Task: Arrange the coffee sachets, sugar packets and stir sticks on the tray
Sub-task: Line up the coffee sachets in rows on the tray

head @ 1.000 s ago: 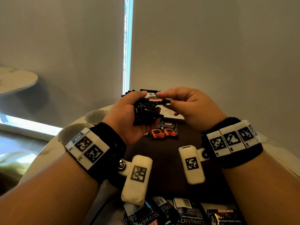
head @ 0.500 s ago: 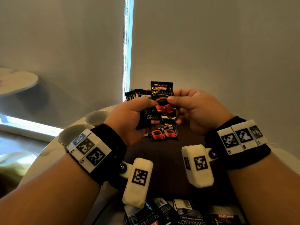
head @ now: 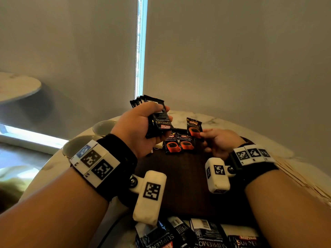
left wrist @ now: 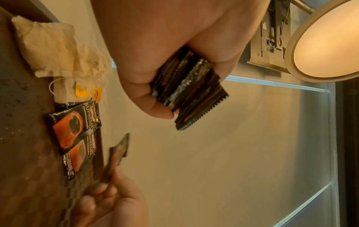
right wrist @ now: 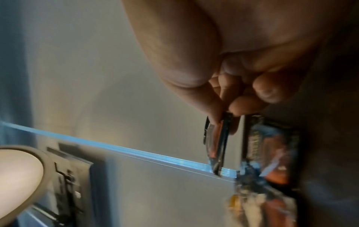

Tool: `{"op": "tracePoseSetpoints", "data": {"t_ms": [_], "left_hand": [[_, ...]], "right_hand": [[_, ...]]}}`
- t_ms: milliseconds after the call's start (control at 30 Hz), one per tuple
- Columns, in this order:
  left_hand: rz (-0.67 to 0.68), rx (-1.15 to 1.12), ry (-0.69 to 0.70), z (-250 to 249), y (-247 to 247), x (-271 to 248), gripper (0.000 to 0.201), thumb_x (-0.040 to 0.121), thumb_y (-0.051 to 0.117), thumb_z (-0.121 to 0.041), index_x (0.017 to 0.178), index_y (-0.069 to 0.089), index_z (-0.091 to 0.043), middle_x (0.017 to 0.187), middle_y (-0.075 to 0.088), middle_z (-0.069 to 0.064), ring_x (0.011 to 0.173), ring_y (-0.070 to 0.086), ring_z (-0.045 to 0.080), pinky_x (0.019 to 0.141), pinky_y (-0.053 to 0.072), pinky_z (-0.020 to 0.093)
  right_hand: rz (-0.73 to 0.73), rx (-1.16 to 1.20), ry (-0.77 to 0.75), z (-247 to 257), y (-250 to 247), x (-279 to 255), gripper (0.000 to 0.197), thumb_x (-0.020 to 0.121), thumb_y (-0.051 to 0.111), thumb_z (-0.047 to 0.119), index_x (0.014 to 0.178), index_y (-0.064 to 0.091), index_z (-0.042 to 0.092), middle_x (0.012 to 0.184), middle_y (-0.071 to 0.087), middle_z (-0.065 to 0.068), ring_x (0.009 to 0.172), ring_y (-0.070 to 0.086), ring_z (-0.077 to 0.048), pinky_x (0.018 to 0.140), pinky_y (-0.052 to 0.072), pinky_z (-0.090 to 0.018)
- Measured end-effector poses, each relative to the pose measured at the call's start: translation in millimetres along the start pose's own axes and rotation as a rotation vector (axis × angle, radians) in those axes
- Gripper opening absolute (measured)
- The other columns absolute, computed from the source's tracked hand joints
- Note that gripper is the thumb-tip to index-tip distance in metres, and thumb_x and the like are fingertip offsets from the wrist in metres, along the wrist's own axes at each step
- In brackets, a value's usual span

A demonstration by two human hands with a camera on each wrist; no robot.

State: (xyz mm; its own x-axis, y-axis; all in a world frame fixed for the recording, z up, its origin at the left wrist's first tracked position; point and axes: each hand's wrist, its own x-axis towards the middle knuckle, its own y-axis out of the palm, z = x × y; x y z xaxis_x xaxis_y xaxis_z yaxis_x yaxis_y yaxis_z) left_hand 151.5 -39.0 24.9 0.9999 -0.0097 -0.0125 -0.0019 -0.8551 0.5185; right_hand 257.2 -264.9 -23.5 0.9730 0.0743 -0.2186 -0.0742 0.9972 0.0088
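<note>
Holding: left hand (head: pixel 141 127), fingers wrapped round a fanned stack of coffee sachets (head: pixel 157 119), raised above the tray (head: pixel 179 176); right hand (head: pixel 218 142) pinching a single sachet (head: pixel 194 127) by its lower edge, upright over the tray's far end. Two placed sachets (head: pixel 180 144) lie side by side on the tray. Risks: loose stack slipping out; single sachet landing crooked or nudging the pair, apparently near the rim
</note>
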Motion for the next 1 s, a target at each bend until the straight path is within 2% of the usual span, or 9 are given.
{"op": "tracePoseSetpoints", "data": {"t_ms": [67,167,267,400,600,667,800,900,1000], "left_hand": [[0.001,-0.001,0.004,-0.6,-0.2,-0.1,0.026,0.097,0.054,-0.021,0.113,0.067,-0.006,0.093,0.067,0.011,0.082,0.066,0.019,0.06,0.056,0.031],[-0.001,-0.001,0.005,-0.4,0.5,0.2,0.024,0.096,0.054,-0.021,0.111,0.068,-0.006,0.089,0.068,0.01,0.08,0.067,0.018,0.061,0.056,0.031],[0.0,-0.002,0.007,-0.8,1.2,-0.4,0.023,0.096,0.054,-0.02,0.108,0.068,-0.006,0.087,0.068,0.009,0.078,0.067,0.018,0.061,0.056,0.031],[0.001,-0.012,0.007,-2.1,1.5,-1.2,0.024,0.096,0.054,-0.021,0.11,0.067,-0.006,0.085,0.069,0.009,0.076,0.067,0.018,0.06,0.057,0.03],[0.008,-0.026,0.0,-2.1,1.9,-1.2,0.023,0.096,0.053,-0.021,0.109,0.066,-0.006,0.087,0.068,0.01,0.079,0.066,0.019,0.063,0.056,0.032],[0.002,-0.01,-0.046,-0.2,1.0,0.6,0.025,0.096,0.054,-0.021,0.11,0.065,-0.005,0.092,0.065,0.012,0.084,0.064,0.021,0.064,0.056,0.033],[-0.006,0.064,-0.255,10.4,-0.4,3.7,0.02,0.091,0.056,-0.016,0.109,0.056,-0.006,0.101,0.059,0.018,0.086,0.061,0.027,0.058,0.057,0.037],[-0.004,0.104,-0.386,19.9,-1.6,6.7,0.026,0.087,0.058,-0.012,0.112,0.052,-0.008,0.101,0.061,0.02,0.079,0.065,0.028,0.056,0.055,0.037],[-0.013,0.129,-0.451,27.0,-1.9,9.3,0.031,0.086,0.059,-0.012,0.116,0.052,-0.008,0.1,0.064,0.019,0.071,0.066,0.027,0.058,0.056,0.037]], "right_hand": [[-0.056,-0.068,0.014,-8.1,-1.8,5.2,0.025,0.092,0.059,-0.002,0.117,0.06,-0.002,0.09,0.059,-0.013,0.055,0.048,-0.012,0.038,0.036,-0.023],[-0.069,-0.184,0.008,-10.2,-1.8,7.5,0.013,0.09,0.063,-0.003,0.1,0.064,0.004,0.081,0.062,-0.01,0.057,0.051,-0.014,0.042,0.039,-0.025],[-0.035,-0.317,0.007,-8.4,-0.7,5.8,0.013,0.09,0.065,-0.003,0.101,0.067,0.005,0.085,0.067,-0.012,0.06,0.054,-0.014,0.046,0.042,-0.025],[-0.023,-0.372,0.007,-6.8,0.2,3.2,0.017,0.089,0.067,-0.003,0.104,0.066,0.005,0.086,0.068,-0.011,0.062,0.057,-0.015,0.046,0.045,-0.024],[-0.013,-0.441,0.011,-4.9,1.1,2.1,0.016,0.088,0.068,-0.003,0.099,0.065,0.008,0.088,0.069,-0.01,0.068,0.06,-0.017,0.051,0.044,-0.028],[-0.012,-0.469,0.009,-4.3,0.7,1.8,0.017,0.088,0.068,-0.002,0.103,0.065,0.007,0.089,0.069,-0.011,0.069,0.061,-0.017,0.05,0.044,-0.028],[-0.017,-0.486,-0.011,-4.1,0.2,0.6,0.018,0.087,0.071,-0.001,0.103,0.065,0.005,0.086,0.068,-0.011,0.067,0.062,-0.016,0.05,0.046,-0.027],[-0.023,-0.502,-0.021,-4.5,0.5,-0.6,0.016,0.086,0.072,-0.001,0.098,0.065,0.006,0.082,0.068,-0.009,0.065,0.062,-0.015,0.049,0.047,-0.026],[-0.036,-0.482,-0.035,-5.6,0.7,-0.7,0.015,0.085,0.073,-0.002,0.094,0.066,0.007,0.081,0.068,-0.009,0.065,0.062,-0.016,0.049,0.045,-0.027]]}}
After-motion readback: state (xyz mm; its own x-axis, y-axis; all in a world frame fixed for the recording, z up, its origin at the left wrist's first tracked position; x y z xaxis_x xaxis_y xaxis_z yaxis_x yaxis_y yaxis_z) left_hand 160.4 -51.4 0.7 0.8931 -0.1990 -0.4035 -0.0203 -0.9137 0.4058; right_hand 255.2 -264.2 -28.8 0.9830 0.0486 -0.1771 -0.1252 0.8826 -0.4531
